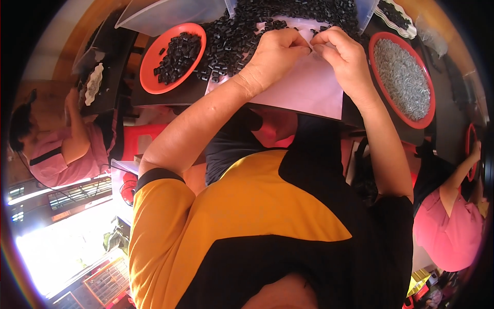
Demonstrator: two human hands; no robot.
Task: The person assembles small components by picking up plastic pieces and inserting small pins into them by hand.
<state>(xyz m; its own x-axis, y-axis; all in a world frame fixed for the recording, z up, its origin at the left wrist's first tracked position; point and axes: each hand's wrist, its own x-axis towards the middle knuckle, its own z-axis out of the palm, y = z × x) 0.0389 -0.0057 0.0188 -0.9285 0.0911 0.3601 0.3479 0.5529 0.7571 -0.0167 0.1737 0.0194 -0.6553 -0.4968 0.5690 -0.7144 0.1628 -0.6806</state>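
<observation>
Left hand [275, 54] and right hand [347, 54] pretty much meet over the pale sheet [303, 87], fingers pinched closed (can't tell on what, honestly), small black pieces [224, 49] heaped nearby.

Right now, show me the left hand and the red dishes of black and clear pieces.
Left hand [278, 51]: head view, back of hand.
Red dish of black pieces [147, 71]: head view, bare inner wall.
Red dish of clear pieces [423, 123]: head view, lower rim.

Left hand [278, 50]: I curl it inward.
Right hand [345, 51]: curled close beside my left.
Left forearm [198, 121]: slants rightward.
Right forearm [383, 136]: reaches forward.
</observation>
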